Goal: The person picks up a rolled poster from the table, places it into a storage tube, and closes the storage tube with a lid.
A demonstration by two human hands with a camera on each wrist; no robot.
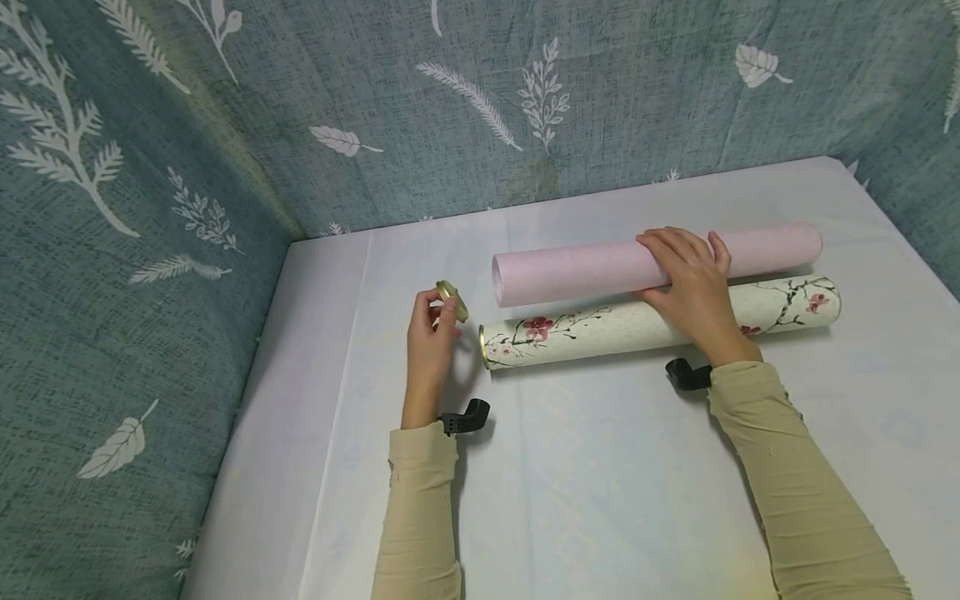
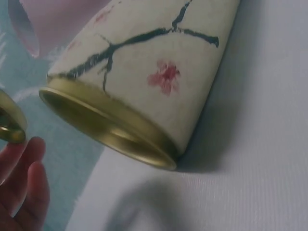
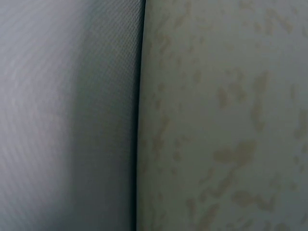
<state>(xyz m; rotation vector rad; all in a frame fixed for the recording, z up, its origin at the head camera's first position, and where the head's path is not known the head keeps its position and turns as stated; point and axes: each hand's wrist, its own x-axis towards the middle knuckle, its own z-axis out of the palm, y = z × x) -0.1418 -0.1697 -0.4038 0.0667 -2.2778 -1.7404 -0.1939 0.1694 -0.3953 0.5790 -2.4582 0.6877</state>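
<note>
My left hand (image 1: 431, 342) pinches a small round gold lid (image 1: 452, 301) between thumb and fingers, just left of a cardboard tube. The tube (image 1: 585, 333), cream with plum-blossom branches, lies on its side, and its gold-rimmed end (image 2: 110, 127) faces the left hand. Behind it, nearly parallel, lies a pink paper roll (image 1: 570, 273) with a hollow left end. My right hand (image 1: 693, 287) reaches across the tube and grips the roll near its middle, fingers over the top and thumb on the near side. Only the tube's speckled surface and the tabletop fill the right wrist view.
A white cloth covers the table (image 1: 585, 483). Green curtains (image 1: 405, 108) with white leaf prints hang along its back and left sides. A black wrist camera (image 1: 467, 417) sits on the left wrist, another (image 1: 686, 375) on the right.
</note>
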